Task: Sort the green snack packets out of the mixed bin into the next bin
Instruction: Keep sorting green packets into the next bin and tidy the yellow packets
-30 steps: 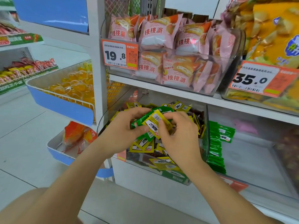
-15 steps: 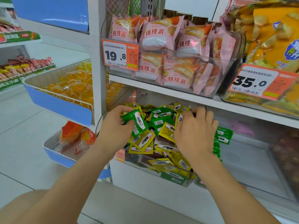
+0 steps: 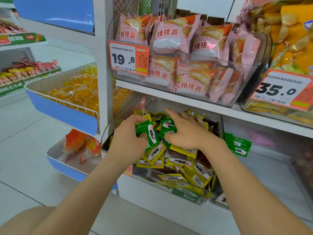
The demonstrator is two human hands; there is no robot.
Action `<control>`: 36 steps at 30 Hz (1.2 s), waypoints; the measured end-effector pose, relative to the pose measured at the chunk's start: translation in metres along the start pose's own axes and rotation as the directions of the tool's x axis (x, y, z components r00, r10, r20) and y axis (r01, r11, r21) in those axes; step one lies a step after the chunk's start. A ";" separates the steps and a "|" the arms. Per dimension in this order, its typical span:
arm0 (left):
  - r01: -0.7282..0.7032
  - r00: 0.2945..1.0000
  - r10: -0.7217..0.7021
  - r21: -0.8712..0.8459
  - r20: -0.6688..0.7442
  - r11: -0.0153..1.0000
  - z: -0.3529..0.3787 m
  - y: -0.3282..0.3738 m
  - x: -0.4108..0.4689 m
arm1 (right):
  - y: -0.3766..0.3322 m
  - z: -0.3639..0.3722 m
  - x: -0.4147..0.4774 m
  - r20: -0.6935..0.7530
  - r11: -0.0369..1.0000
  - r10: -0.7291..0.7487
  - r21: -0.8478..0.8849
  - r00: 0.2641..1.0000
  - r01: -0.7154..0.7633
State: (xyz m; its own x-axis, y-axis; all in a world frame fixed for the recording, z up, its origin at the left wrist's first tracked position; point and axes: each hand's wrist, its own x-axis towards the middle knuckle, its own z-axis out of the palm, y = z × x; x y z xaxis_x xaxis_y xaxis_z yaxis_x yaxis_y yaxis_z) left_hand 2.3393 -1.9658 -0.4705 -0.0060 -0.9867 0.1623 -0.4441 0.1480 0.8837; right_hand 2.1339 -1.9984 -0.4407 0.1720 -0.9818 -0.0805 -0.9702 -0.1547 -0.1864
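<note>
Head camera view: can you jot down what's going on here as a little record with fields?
Mixed bin: clear plastic, green and yellow snack packets piled together
Left hand: grips a green snack packet over the pile
Right hand: fingers spread on the pile
Next bin: clear plastic, to the right, holding green packets
Shelf above: pink pie packets

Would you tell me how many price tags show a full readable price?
2: the 19.8 tag on the pink-packet bin, the 35.0 tag at upper right. Lower tags are partly hidden.
</note>
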 end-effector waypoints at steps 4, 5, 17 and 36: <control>0.003 1.000 -0.002 0.025 -0.013 1.000 0.001 -0.002 0.006 | 0.004 0.002 0.000 -0.083 0.999 -0.015 -0.036 0.996 0.012; 0.000 1.000 0.000 0.033 -0.025 0.999 0.001 -0.003 0.007 | 0.004 0.002 -0.001 -0.099 0.998 -0.041 -0.051 0.994 0.036; 0.009 0.984 -0.017 -0.046 -0.177 0.999 -0.013 0.002 -0.001 | -0.026 0.015 -0.042 -0.639 0.963 -0.233 -0.049 0.733 0.263; 0.131 0.969 0.062 -0.711 0.238 0.691 0.031 0.057 -0.052 | -0.022 0.019 -0.120 -0.367 0.302 0.421 0.919 0.829 0.254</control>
State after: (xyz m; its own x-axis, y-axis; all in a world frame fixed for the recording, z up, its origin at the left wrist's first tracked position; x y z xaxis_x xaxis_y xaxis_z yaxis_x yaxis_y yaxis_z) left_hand 2.2866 -1.9079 -0.4425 -0.2465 -0.9632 0.1072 0.3287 0.0210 0.9442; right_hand 2.1373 -1.8747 -0.4456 -0.3284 -0.9199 0.2142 -0.0925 -0.1944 -0.9766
